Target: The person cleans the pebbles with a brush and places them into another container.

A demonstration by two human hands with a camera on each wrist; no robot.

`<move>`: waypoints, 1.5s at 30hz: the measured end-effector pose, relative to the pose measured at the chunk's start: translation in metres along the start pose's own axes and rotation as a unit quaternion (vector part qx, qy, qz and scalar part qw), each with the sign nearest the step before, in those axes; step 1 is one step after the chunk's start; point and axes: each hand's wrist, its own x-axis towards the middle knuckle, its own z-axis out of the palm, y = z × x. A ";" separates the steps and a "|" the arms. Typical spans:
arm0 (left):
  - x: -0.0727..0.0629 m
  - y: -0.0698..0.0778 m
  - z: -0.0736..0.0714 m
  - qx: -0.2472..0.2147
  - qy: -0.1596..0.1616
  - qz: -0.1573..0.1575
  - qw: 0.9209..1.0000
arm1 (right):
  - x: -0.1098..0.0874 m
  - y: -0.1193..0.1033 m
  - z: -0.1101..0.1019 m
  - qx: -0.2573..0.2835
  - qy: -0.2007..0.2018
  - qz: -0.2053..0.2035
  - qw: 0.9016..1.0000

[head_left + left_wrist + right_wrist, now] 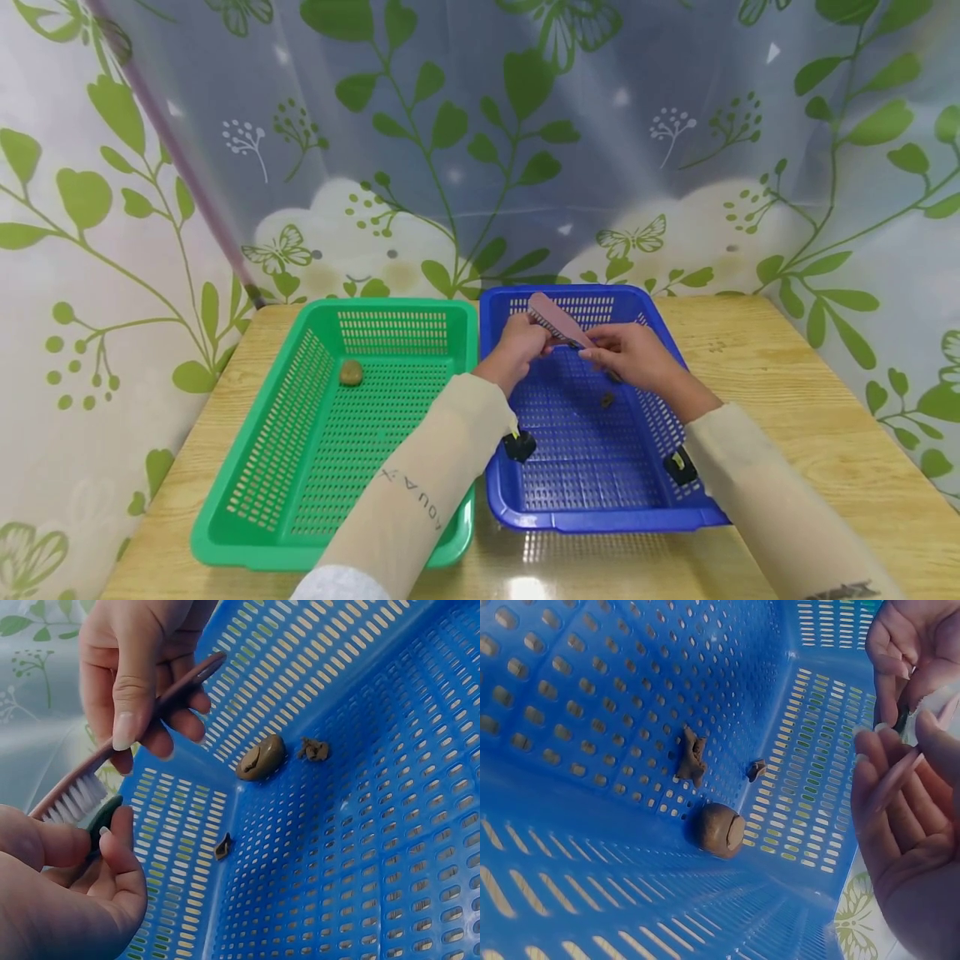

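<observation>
So both hands are busy up over the far end of the blue basket [570,522] here. The right hand [630,354] has a pink brush [558,318] pinched by its handle, thumb on one side and fingers on the other, while the left hand [522,343] pinches a small dark green thing [109,809] between thumb and fingers (no clue what it is, most of it is hidden by the fingers). The brush's white bristles [77,799] face that green bit and sit right up by it, though I can't tell if they actually touch. Down in the blue basket there's a smooth brown rounded lump [262,757] near a corner, with one crumpled brown scrap [313,749] just beside it and a smaller brown scrap [223,847] close to the basket wall. Left of that, a green basket [262,557] stands just beside the blue one on the wood-grain desk [750,333], holding a single tan lump [350,372] toward its far left corner. Behind it all hangs a leafy print curtain [300,125].
</observation>
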 end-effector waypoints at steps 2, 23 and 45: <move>-0.001 0.001 -0.001 0.001 0.002 -0.002 1.000 | 0.000 0.000 0.000 -0.001 -0.003 0.003 1.000; 0.000 0.005 0.000 -0.014 -0.012 -0.023 1.000 | -0.003 -0.001 -0.005 -0.046 0.047 0.078 0.995; 0.001 -0.002 -0.001 0.035 -0.024 -0.004 0.999 | 0.001 0.001 0.003 -0.004 0.010 -0.002 1.000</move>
